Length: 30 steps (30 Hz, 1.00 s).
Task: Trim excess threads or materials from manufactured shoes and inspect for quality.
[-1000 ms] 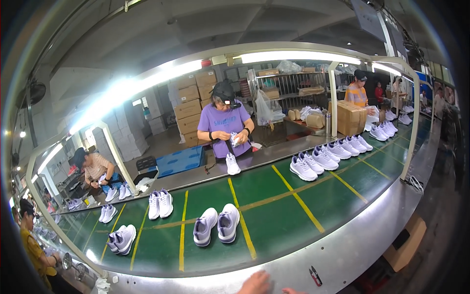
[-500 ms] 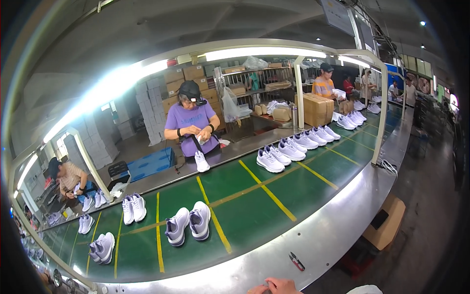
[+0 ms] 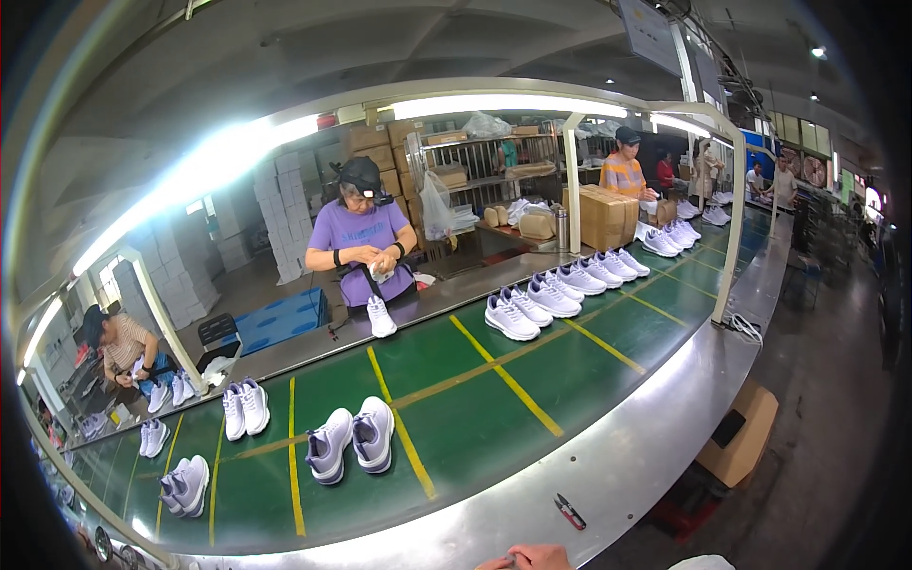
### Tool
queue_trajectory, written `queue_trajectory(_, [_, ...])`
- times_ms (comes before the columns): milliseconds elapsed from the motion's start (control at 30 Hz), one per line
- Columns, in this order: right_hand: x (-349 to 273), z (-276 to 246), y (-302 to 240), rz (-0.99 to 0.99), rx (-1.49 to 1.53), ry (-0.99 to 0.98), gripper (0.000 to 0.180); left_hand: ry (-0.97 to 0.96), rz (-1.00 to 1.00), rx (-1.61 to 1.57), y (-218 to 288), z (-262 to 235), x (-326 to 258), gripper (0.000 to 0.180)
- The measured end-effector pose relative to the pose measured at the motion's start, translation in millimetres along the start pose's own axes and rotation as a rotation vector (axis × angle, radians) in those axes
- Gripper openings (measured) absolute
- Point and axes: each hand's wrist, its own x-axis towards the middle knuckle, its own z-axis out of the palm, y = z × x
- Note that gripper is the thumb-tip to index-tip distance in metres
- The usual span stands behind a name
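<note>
My right hand (image 3: 540, 557) shows at the bottom edge, fingers curled in and pressed together. Beside it, only a sliver of my left hand (image 3: 494, 563) is in view, the two close together. What they hold, if anything, is cut off by the frame. Thread snips (image 3: 570, 511) with red and dark handles lie on the metal ledge (image 3: 475, 518) just beyond my right hand. Ahead on the green belt (image 3: 475, 408), a pair of white-and-lilac sneakers (image 3: 373, 434) stands nearest. Another pair (image 3: 186, 486) leans together farther left.
A row of sneakers (image 3: 554, 293) lines the belt's far side. Across it a person in purple (image 3: 359, 233) handles something small above one sneaker (image 3: 380, 318). A light-frame post (image 3: 730, 237) and a white cable (image 3: 744, 329) stand right. A brown board (image 3: 744, 432) sits below the ledge.
The whole view has shifted slightly left. My hands sit a little lower in the picture, still close together. The person in purple has moved their hands slightly.
</note>
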Motion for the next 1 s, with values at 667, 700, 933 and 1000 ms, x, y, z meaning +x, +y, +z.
queue_trajectory(667, [2.0, -15.2, 6.9, 0.002, 0.043, 0.055, 0.015, 0.441, -0.673, -0.613, -26.7, -0.2, 9.9, 0.023])
queue_trajectory(700, [1.0, -16.8, 7.2, 0.016, 0.053, 0.052, 0.015, 0.421, -0.635, -0.525, -28.4, 2.8, 9.6, 0.022])
queue_trajectory(933, [1.6, -15.4, 19.6, -0.004, -0.012, 0.037, 0.016, 0.436, -0.652, -0.509, -23.5, 4.2, 15.6, 0.024])
queue_trajectory(1000, [3.0, -19.1, 19.7, -0.031, 0.011, 0.040, 0.016, 0.426, -0.644, -0.475, -20.1, 3.4, 19.1, 0.024])
